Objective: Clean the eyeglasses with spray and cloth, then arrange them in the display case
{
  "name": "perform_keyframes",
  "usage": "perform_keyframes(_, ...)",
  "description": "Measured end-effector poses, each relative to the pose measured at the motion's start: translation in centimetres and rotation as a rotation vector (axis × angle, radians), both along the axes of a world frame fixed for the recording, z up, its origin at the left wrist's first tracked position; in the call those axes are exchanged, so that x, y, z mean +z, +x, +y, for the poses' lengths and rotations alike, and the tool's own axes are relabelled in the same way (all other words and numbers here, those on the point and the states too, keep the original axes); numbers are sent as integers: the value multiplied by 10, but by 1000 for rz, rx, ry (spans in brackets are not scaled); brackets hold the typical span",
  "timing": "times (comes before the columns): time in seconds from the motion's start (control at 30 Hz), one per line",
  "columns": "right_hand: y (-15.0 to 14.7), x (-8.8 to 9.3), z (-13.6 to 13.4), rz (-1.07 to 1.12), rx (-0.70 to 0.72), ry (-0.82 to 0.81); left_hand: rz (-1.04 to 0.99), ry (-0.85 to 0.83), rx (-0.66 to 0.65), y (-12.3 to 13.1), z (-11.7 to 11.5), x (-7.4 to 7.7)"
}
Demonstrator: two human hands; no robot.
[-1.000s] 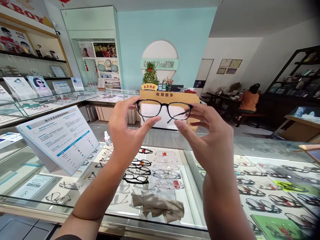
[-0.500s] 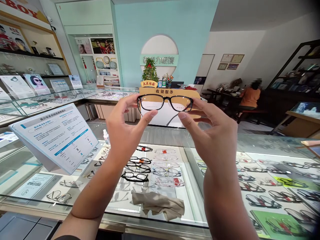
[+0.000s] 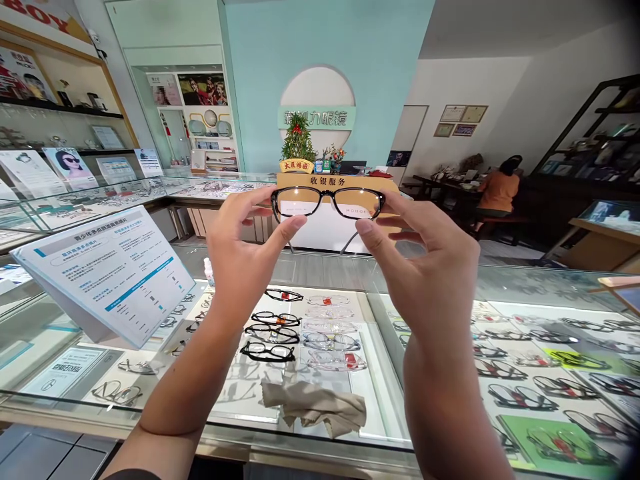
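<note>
A pair of black-framed eyeglasses (image 3: 327,194) is held up in the air at about eye level, the lenses side by side and the temples pointing away from me. My left hand (image 3: 245,243) pinches its left end between thumb and fingers. At the other end, my right hand (image 3: 425,250) grips the frame the same way, thumb below the rim. Under them, a crumpled beige cloth (image 3: 315,407) lies on the glass counter (image 3: 370,437).
Rows of eyeglasses (image 3: 270,351) show under the counter glass. A printed sign (image 3: 110,267) stands at left, with a small white spray bottle (image 3: 209,271) behind it. Farther back are a cashier desk (image 3: 295,233), a plant (image 3: 298,139) and a seated person in orange (image 3: 500,190).
The eyeglasses have turned slightly and shifted a little left in view, showing more of both temples. Both hands keep hold of the frame.
</note>
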State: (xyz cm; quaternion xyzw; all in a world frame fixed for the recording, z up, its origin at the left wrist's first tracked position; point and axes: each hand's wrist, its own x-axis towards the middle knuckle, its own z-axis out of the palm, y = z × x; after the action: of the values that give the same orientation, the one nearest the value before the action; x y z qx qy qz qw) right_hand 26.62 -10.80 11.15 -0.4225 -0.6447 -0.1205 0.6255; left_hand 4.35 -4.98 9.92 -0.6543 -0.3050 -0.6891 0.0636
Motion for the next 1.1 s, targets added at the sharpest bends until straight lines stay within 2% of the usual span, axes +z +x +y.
perform_keyframes(0.5,-4,0,-3,20,-15,24,-132,-121,-145,6,-1,3)
perform_keyframes(0.63,-3,0,-2,31,0,-26,-147,-115,-113,7,-3,3)
perform_keyframes(0.87,-4,-2,1,14,27,-84,-115,-6,-9,7,-2,2)
perform_keyframes(1.1,-3,-1,3,8,8,-135,-67,86,18,5,-1,1)
